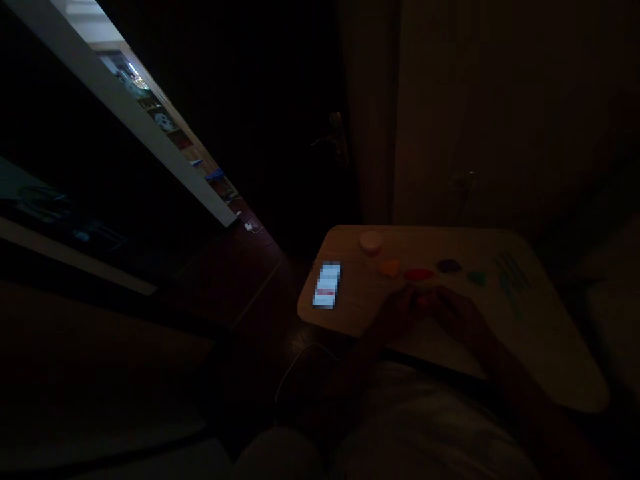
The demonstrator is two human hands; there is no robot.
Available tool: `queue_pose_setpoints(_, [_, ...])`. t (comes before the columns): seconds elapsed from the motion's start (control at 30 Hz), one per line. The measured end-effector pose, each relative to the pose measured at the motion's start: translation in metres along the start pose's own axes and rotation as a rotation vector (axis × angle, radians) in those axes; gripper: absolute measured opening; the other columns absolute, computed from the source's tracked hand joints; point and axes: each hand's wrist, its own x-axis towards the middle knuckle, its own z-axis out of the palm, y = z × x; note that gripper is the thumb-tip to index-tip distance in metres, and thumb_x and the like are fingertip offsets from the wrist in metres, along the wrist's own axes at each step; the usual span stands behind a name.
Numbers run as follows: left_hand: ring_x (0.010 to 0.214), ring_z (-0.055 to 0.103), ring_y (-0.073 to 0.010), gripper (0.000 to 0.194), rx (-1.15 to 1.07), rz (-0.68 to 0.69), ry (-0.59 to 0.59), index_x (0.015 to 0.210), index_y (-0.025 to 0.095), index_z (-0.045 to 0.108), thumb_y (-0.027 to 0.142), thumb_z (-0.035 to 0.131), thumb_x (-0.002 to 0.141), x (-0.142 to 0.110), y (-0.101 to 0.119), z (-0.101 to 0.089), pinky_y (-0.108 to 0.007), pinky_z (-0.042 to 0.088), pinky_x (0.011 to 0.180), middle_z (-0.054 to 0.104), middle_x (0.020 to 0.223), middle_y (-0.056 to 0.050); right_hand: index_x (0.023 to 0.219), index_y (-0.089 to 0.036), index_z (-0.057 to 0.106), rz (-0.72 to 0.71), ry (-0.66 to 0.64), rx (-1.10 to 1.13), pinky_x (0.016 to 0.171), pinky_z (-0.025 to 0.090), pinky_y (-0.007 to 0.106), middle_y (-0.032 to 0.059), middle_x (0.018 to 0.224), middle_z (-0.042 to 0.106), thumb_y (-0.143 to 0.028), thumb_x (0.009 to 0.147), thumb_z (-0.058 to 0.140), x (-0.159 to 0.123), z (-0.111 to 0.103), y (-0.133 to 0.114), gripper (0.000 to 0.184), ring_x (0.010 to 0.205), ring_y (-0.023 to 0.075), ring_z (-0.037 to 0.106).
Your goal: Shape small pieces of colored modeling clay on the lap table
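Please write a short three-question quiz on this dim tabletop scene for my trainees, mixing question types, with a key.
1. True or false: in the picture, the glowing rectangular phone lies left of the small orange piece.

2. Which one lies between the flat red oval piece and the small green piece?
A) the pale round object
B) the small dark purple piece
C) the orange piece

3. Fill in the colour: between the bare left hand and the bare right hand shows a small ____ lump.

Key: 1 true; 2 B; 3 red, for the small red lump.
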Motion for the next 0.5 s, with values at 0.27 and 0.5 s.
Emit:
queue_pose_setpoints(0.27, [0.091, 0.063, -0.0196, 0.029, -0.103, 0.022, 0.012, 0.109, 0.018, 0.063, 0.044, 0.058, 0.096, 0.002, -0.006, 0.001, -0.033, 0.051, 0.084, 0.069, 0.102, -0.005, 0.095, -0.022, 0.069, -0.04, -0.039, -0.032, 0.073, 0.054, 0.035, 0.0065, 0.091, 0.077, -0.053, 0.096, 0.051, 0.001, 0.0, -0.001, 0.036, 0.081, 0.0255, 0.07])
queue_pose_setpoints(0.5, [0.104, 0.064, -0.0219, 0.028, -0.341, 0.046, 0.074, 0.115, 0.018, 0.062, 0.032, 0.066, 0.091, 0.007, -0.017, 0.006, -0.036, 0.051, 0.096, 0.068, 0.114, -0.008, 0.106, -0.023, 0.07, 0.056, -0.04, -0.026, 0.074, 0.055, 0.035, 0.0074, 0.104, 0.078, -0.061, 0.094, 0.055, 0.0, 0.0, -0.01, 0.043, 0.089, 0.0274, 0.072])
